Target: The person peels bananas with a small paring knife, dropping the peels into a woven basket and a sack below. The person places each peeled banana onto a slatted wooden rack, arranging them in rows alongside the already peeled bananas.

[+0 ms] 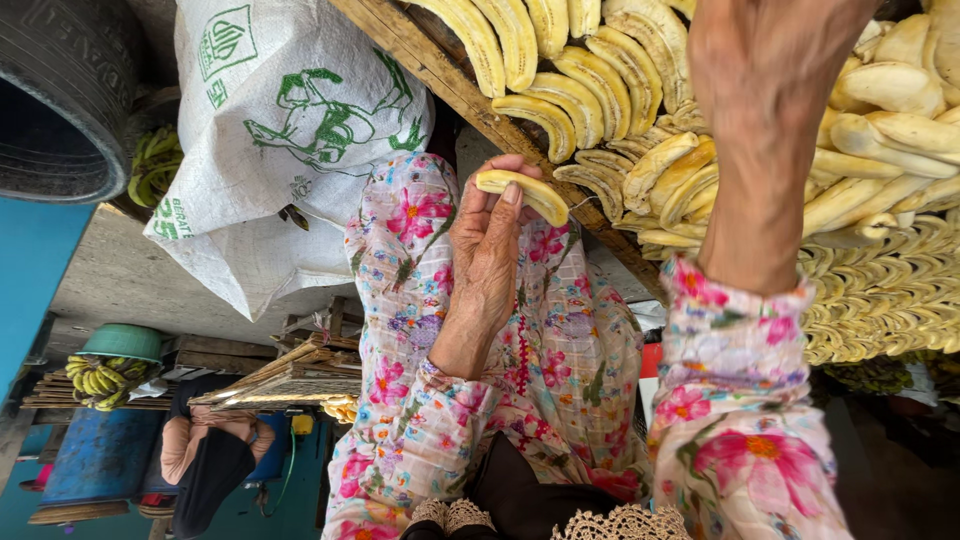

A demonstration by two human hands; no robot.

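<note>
The left hand (487,250) pinches a soft, light, slippery peeled banana (522,192) lengthwise beside the drying rack's wooden edge (440,70), best held gently mid-length; the right hand's (765,110) grip cannot be told.

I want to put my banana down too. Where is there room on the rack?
Hardly any. Peeled bananas cover the rack, thickest by the right hand. Only a thin strip along its wooden rim, near the left hand gripping a banana, is bare. Off it, grey ground lies bare beside the white sack.
</note>
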